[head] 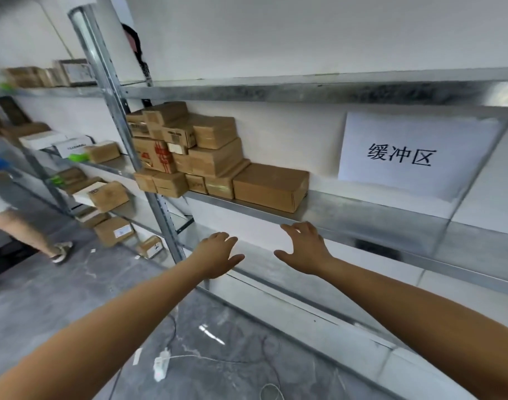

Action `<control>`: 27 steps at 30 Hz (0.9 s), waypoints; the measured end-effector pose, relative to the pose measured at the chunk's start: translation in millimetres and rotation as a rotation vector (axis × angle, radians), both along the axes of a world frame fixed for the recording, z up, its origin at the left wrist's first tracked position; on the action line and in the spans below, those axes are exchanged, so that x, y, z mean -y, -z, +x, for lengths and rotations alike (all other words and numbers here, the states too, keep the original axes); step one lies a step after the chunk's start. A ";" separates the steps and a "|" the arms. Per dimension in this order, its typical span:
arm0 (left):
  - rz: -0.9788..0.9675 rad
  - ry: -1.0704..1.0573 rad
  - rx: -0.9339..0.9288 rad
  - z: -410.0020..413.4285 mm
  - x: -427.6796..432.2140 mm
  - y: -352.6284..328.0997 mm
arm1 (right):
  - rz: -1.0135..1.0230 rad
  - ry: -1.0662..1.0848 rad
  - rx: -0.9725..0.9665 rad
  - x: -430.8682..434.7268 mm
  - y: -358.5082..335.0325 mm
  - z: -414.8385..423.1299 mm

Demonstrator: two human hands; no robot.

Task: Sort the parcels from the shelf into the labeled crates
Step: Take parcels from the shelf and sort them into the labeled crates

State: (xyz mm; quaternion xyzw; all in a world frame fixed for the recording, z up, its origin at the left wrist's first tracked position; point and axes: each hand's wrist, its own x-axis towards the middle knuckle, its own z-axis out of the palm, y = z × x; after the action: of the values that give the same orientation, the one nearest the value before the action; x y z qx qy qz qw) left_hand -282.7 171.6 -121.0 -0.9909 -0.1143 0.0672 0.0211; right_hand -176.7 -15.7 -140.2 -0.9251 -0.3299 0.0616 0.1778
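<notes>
Several brown cardboard parcels (pixel 206 157) are stacked on the left part of a metal shelf (pixel 362 215), against a white wall. The nearest and largest parcel (pixel 270 186) lies at the right end of the stack. Both my arms reach forward below that shelf. My left hand (pixel 218 255) is open, fingers relaxed, holding nothing. My right hand (pixel 304 249) is also open and empty, its fingertips just under the shelf's front edge below the large parcel. No crates are in view.
A white paper sign (pixel 414 154) with black characters hangs at the right of the shelf. An upright shelf post (pixel 117 111) stands left of the stack. More parcels (pixel 108 194) fill shelves further left. A person's leg (pixel 30 232) is at the left. A white power strip (pixel 160 366) lies on the floor.
</notes>
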 end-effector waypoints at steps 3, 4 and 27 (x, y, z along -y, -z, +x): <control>-0.027 0.013 0.006 17.6 -21.6 12.8 | -0.009 0.024 -0.028 -15.2 10.9 19.3; -0.039 0.006 -0.003 23.9 -26.4 18.1 | -0.012 0.037 -0.035 -18.7 15.2 28.0; -0.165 -0.077 0.071 322.5 -139.1 34.0 | -0.035 0.369 -0.110 -128.9 33.9 269.5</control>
State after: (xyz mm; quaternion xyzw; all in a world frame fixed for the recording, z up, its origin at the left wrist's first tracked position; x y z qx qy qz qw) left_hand 39.8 310.7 -155.0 -0.9860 -0.1470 0.0418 -0.0670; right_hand 92.8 113.3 -174.0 -0.9680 -0.1435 0.0840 0.1878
